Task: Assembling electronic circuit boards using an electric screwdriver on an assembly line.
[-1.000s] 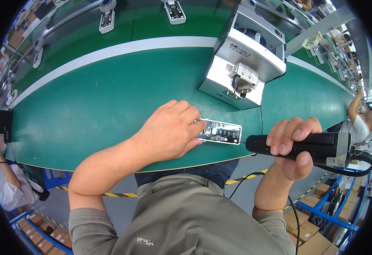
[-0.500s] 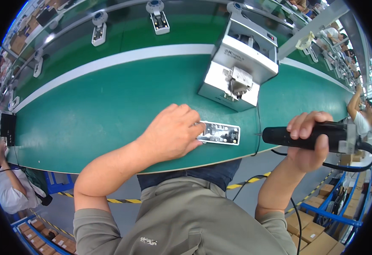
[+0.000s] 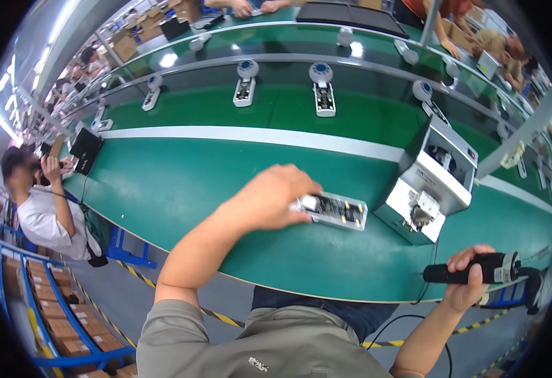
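Note:
My left hand (image 3: 282, 196) grips the left end of a long white plastic housing (image 3: 360, 220) with a dark circuit board and small yellowish parts inside. The fingers cover that end, where a white piece shows beside them. The housing is over the green bench, left of a silver box-shaped machine. I cannot tell whether it touches the bench top. My right hand (image 3: 468, 280) is wrapped round a black electric screwdriver (image 3: 438, 273), its thin tip pointing left, near the bench's front edge. Screwdriver and housing are well apart.
The silver machine (image 3: 408, 217) with a metal front block stands on the green bench (image 3: 181, 189). Beyond a white strip (image 3: 257, 135), several similar white devices (image 3: 324, 101) with round heads lie on a green belt. A co-worker (image 3: 49, 214) is at the left.
The view has shifted, showing more of the far side. My left hand has carried the housing left and away from the front edge. The gap between housing and screwdriver has widened.

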`<act>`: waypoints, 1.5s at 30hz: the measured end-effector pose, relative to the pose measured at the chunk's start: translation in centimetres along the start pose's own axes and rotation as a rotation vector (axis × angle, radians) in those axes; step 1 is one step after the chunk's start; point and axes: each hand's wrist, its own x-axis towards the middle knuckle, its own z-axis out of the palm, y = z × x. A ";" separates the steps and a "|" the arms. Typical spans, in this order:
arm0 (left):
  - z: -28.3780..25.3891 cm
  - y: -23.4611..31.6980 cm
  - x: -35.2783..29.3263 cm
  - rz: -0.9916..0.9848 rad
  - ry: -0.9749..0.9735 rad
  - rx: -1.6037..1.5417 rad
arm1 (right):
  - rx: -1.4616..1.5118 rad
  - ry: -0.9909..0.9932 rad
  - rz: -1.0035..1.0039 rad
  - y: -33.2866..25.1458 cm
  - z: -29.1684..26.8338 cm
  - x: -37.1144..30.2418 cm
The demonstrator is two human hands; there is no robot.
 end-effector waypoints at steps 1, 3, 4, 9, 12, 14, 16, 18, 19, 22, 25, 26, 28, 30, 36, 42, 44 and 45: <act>-0.3 -1.8 -0.1 -0.035 0.106 0.064 | -0.003 0.010 -0.003 0.2 -0.2 0.1; -0.9 -5.0 -0.1 -0.110 0.249 0.202 | 0.005 0.030 0.007 0.4 -0.4 -0.1; -1.2 -6.7 0.3 -0.143 0.292 0.271 | 0.009 0.044 0.011 0.3 -0.6 -0.3; -1.7 -13.7 1.8 -0.233 0.395 0.526 | 0.002 0.039 0.005 0.1 -0.1 -0.4; -2.9 -15.7 2.8 -0.206 0.394 0.641 | -0.006 0.048 0.026 0.1 -0.1 -0.2; -2.5 -17.8 3.0 -0.155 0.379 0.777 | 0.019 0.009 0.013 0.4 -0.6 -0.2; -3.6 -16.0 4.9 -0.271 0.280 0.638 | 0.039 -0.012 -0.020 0.6 -0.9 0.0; -4.6 -14.9 6.5 -0.404 0.208 0.359 | 0.150 -0.102 -0.045 1.0 -1.5 0.4; -4.0 -16.3 6.5 -0.330 0.338 0.322 | 0.265 -0.191 -0.043 1.7 -2.4 0.9; -4.1 -16.7 9.7 -0.265 0.454 0.627 | 0.355 -0.433 0.004 1.7 -3.6 2.3; -3.7 -18.6 11.7 -0.206 0.422 0.751 | 0.265 -0.481 -0.015 1.0 -3.7 2.8; -3.4 -19.0 12.4 -0.248 0.307 0.763 | 0.215 -0.479 -0.035 0.7 -3.5 2.8; -3.6 -19.5 13.0 -0.291 0.196 0.774 | 0.167 -0.481 -0.058 0.3 -2.8 2.5; -4.4 -19.5 13.3 -0.345 0.095 0.776 | 0.121 -0.335 -0.086 -0.1 -1.7 1.7; -4.3 -20.5 11.5 -0.245 0.438 0.885 | 0.063 -0.187 -0.114 -0.6 -1.2 0.8; -6.6 -13.3 10.5 0.225 0.959 0.907 | 0.058 -0.162 -0.096 -0.9 -1.3 1.0; -6.9 -9.5 8.9 0.252 0.768 0.859 | 0.066 -0.183 -0.093 -0.9 -1.0 1.5; -6.3 -7.6 8.6 0.237 0.683 0.784 | 0.061 -0.187 -0.092 -1.1 -0.8 1.6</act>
